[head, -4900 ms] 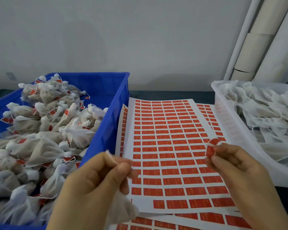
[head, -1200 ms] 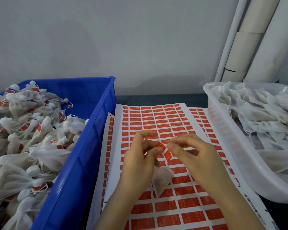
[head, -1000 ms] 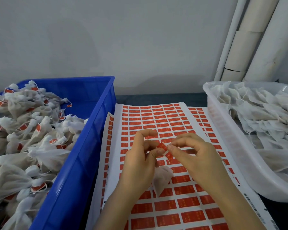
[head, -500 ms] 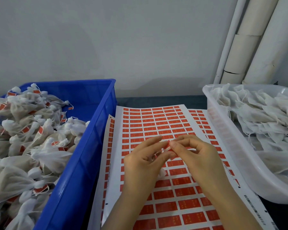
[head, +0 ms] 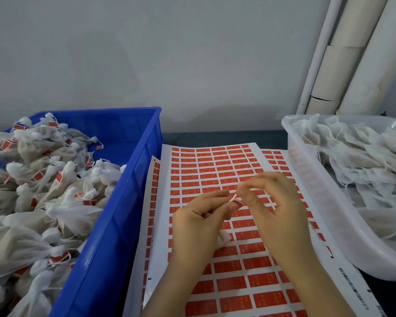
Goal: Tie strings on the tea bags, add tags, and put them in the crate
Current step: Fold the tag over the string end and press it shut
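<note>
Right now, the blue crate (head: 114,225) is taking up the left side of your view, and the finished tea bags (head: 62,211), knotted and wearing red labels, are piling high inside it. On your right, the white tub (head: 325,216) is holding a loose heap of untied bags (head: 361,156), none of them showing a label. Between the two containers, the sheet of red tags (head: 206,170) is lying flat on the dark table (head: 215,137), with its left edge running just beside the crate wall and its right edge tucking under the tub's rim. A second sheet (head: 273,156) is peeking out from beneath it on the right. You are holding both hands above the middle of that sheet, fingertips meeting. Your left hand (head: 197,225) is curling its fingers in, and its thumb and forefinger are pinching the string (head: 233,199). The tea bag (head: 224,237) is hanging under that palm, with only a white corner showing. Your right hand (head: 277,209) is also curling, its thumb and forefinger closing on the red tag (head: 237,203), which is sitting right at the string between your two thumbs. Whether the tag is already stuck to the string, I cannot tell.
</note>
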{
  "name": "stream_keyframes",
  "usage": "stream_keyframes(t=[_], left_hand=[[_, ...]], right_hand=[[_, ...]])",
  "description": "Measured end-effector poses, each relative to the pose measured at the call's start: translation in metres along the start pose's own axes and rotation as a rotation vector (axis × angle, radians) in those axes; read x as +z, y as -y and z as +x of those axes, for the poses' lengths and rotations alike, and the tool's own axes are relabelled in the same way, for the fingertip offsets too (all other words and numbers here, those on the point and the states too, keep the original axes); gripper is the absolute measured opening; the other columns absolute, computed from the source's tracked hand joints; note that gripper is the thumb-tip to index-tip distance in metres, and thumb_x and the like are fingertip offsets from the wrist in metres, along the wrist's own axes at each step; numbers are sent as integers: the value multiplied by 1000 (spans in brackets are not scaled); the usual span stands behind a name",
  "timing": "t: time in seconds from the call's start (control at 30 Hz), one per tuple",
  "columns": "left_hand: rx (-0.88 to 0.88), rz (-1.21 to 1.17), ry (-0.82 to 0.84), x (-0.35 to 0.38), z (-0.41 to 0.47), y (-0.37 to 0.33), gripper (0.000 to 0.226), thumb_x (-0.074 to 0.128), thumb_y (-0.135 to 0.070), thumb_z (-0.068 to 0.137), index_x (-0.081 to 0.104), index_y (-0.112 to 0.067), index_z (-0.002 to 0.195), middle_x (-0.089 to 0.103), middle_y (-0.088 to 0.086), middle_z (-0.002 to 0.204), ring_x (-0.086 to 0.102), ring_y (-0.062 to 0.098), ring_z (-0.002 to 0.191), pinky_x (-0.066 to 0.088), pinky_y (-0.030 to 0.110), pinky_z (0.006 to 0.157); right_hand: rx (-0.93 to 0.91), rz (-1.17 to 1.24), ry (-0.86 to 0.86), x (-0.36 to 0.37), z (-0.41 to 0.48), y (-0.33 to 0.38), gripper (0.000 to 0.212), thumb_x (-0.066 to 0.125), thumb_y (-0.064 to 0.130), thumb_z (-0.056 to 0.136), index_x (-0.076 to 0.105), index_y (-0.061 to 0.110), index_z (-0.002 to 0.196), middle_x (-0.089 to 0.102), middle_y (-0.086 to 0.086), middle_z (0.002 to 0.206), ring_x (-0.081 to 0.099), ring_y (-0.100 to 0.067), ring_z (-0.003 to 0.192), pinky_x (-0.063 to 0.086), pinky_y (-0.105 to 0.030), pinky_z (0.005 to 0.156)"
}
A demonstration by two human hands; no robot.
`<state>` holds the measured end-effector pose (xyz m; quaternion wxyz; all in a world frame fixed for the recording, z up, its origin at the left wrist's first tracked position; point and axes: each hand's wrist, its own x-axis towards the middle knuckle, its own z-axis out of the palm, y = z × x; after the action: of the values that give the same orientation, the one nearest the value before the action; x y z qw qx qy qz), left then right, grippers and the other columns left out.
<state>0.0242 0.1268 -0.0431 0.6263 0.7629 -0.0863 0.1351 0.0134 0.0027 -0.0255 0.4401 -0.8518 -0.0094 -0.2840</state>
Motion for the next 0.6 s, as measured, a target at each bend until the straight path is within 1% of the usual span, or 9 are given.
stream_keyframes(t=[0.03, 0.07, 0.1, 0.17, 0.2, 0.23, 0.3, 0.37, 0.6], left_hand=[[-66, -71, 6, -1, 1, -1, 13, 66, -36, 63, 72, -45, 71, 73, -17, 85, 68, -1, 79, 53, 10, 65], [-130, -140, 7, -3, 2, -2, 10, 67, -36, 61, 73, -43, 66, 74, -15, 81, 69, 1, 76, 53, 10, 62], [-193, -207, 5, -4, 3, -3, 9, 68, -35, 61, 74, -40, 66, 74, -13, 78, 69, 2, 72, 52, 11, 59], [-307, -311, -7, -7, 4, -2, 14, 69, -34, 61, 78, -31, 71, 73, -6, 71, 66, 3, 61, 51, 13, 54], [-349, -339, -14, -9, 4, -1, 16, 68, -35, 62, 78, -28, 73, 72, -4, 68, 65, 5, 58, 50, 14, 53], [-378, -353, -15, -9, 5, 0, 18, 67, -36, 63, 78, -27, 74, 71, -2, 67, 63, 6, 57, 49, 15, 54], [-394, -376, 1, -9, 5, 1, 19, 65, -37, 65, 78, -27, 75, 70, 0, 67, 61, 9, 58, 49, 18, 56], [-390, -402, 10, -9, 5, 1, 21, 64, -38, 66, 78, -26, 77, 70, 1, 67, 61, 9, 57, 49, 18, 56], [-363, -455, 30, -8, 4, 0, 24, 65, -36, 66, 78, -21, 80, 70, 2, 67, 61, 8, 57, 49, 16, 55]], right_hand=[[85, 83, 10, -2, 2, 0, 23, 42, 63, 71, 53, 48, 83, 48, 36, 96, 50, 8, 88, 31, -6, 73], [171, 156, 26, -4, 3, 0, 30, 39, 69, 67, 53, 50, 85, 48, 40, 93, 50, 12, 85, 31, -4, 69], [232, 207, 50, -6, 3, -1, 36, 38, 72, 63, 54, 51, 86, 49, 41, 91, 51, 13, 83, 34, -5, 67], [284, 259, 125, -6, 2, -2, 43, 39, 75, 56, 57, 50, 86, 56, 39, 88, 57, 9, 82, 41, -9, 70], [295, 280, 162, -5, 0, -2, 42, 42, 75, 55, 59, 50, 84, 60, 37, 85, 60, 8, 81, 44, -9, 70], [296, 303, 192, -2, -2, -1, 39, 45, 74, 54, 61, 50, 81, 62, 38, 82, 62, 9, 81, 45, -7, 68], [286, 335, 226, 3, -4, 1, 26, 53, 67, 57, 62, 52, 76, 60, 44, 81, 57, 19, 83, 43, 0, 57], [287, 362, 227, 7, -5, 3, 18, 58, 58, 60, 62, 50, 75, 60, 44, 77, 55, 24, 81, 38, 5, 54], [284, 397, 153, 13, -7, -1, 19, 60, 51, 61, 64, 41, 76, 63, 38, 76, 56, 20, 80, 37, 4, 52]])
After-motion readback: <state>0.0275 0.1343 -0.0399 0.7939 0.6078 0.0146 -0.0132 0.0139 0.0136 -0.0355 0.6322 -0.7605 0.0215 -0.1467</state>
